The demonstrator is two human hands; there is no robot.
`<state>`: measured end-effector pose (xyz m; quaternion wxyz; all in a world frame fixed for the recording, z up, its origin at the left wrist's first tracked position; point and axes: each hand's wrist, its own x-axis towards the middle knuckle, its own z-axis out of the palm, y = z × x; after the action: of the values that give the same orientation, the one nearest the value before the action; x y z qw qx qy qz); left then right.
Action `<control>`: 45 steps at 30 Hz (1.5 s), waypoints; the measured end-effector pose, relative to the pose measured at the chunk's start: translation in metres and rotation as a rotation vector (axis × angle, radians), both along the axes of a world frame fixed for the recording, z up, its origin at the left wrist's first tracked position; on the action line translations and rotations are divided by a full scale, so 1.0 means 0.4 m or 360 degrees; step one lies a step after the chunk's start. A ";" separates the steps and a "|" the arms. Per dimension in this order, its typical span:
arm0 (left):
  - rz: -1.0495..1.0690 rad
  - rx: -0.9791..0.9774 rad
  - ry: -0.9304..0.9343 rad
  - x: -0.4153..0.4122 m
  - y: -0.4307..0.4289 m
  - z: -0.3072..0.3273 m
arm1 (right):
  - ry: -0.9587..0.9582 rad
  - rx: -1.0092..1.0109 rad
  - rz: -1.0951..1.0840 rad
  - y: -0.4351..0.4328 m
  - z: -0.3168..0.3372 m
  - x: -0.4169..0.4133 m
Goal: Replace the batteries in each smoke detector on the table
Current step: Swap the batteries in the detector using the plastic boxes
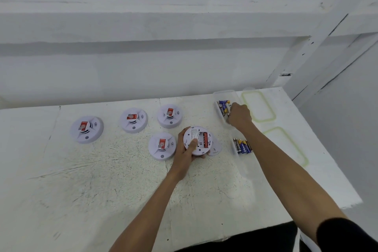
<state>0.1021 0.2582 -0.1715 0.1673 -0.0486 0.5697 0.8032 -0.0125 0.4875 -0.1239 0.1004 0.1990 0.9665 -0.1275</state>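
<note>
Five smoke detectors are sitting on the white desk (81, 190). Four closed detectors (87, 129) are lying face up and waiting.

The left-hand grip (187, 149) is holding the fifth one, the open detector (194, 132), turned on its back just beside the nearest closed one. The fingers are wrapping round its edge and the thumb is pressing on top. Its battery slot (205, 139) is showing red inside, but it is too small to tell if a battery is sitting in there. Its round cover (215, 149) is lying on the desk, right next to it.

The right-hand grip (239, 115) is reaching into the far clear box (224, 93). Its fingers are curling down over the loose batteries (224, 106) — I cannot tell if they are pinching one yet. A near clear box (235, 150) with more batteries is sitting just under the right forearm.

So what might be going wrong from here?

- Both boxes are holding batteries that look alike, so old and new ones could be getting mixed up.
- The forearm is passing low over the near box — pulling back fast could be knocking it and spilling it.
- A battery going in the wrong way round would leave the detector dead.
- The loose cover could be getting pushed away and forgotten.
</note>
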 end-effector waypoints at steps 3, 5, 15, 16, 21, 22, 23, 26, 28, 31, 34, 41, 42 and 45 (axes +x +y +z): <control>0.0002 0.0006 0.0006 0.001 -0.001 0.006 | 0.0145 -0.0191 0.0002 0.009 -0.002 0.006; 0.0002 0.0013 0.0006 0.000 0.000 0.003 | 0.0345 -0.0281 -0.0031 0.004 0.003 0.026; 0.0008 0.0057 0.0017 0.001 0.001 0.002 | 0.0878 -0.0698 0.0335 -0.156 0.099 0.238; 0.0014 0.0055 0.0023 0.002 0.001 0.003 | 0.0868 -0.0699 0.0375 -0.167 0.093 0.257; 0.0016 0.0037 0.0057 0.004 0.002 0.004 | 0.0855 -0.0546 0.0584 -0.194 0.039 0.306; 0.0012 0.0024 0.0068 0.003 0.002 0.002 | 0.0872 -0.0484 0.0642 -0.198 0.028 0.312; 0.0014 0.0015 0.0073 0.002 0.002 0.000 | 0.0889 -0.0426 0.0700 -0.203 0.017 0.318; 0.0065 0.0055 0.0027 0.001 0.002 -0.005 | 0.0922 -0.0302 0.0859 -0.211 -0.006 0.342; 0.0089 0.0065 0.0008 -0.001 0.002 -0.008 | 0.0929 -0.0275 0.0954 -0.205 -0.014 0.351; 0.0087 0.0085 -0.0004 -0.004 0.002 -0.010 | 0.0817 -0.0382 0.0957 -0.183 -0.015 0.345; 0.0078 0.0065 0.0005 -0.002 0.003 -0.004 | 0.0757 -0.0565 0.0830 -0.169 -0.016 0.329; 0.0073 0.0037 0.0034 -0.002 -0.001 -0.003 | 0.0413 -0.1386 0.0092 -0.182 -0.014 0.307; 0.0079 0.0032 0.0033 -0.003 -0.001 -0.002 | 0.0393 -0.1420 0.0060 -0.181 -0.014 0.304; 0.0091 0.0031 0.0038 -0.003 0.000 -0.008 | 0.0376 -0.1527 -0.0062 -0.179 -0.009 0.297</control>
<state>0.1010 0.2583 -0.1745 0.1380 -0.0536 0.5623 0.8136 0.1064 0.4159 -0.1276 0.0680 0.1324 0.7997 -0.5817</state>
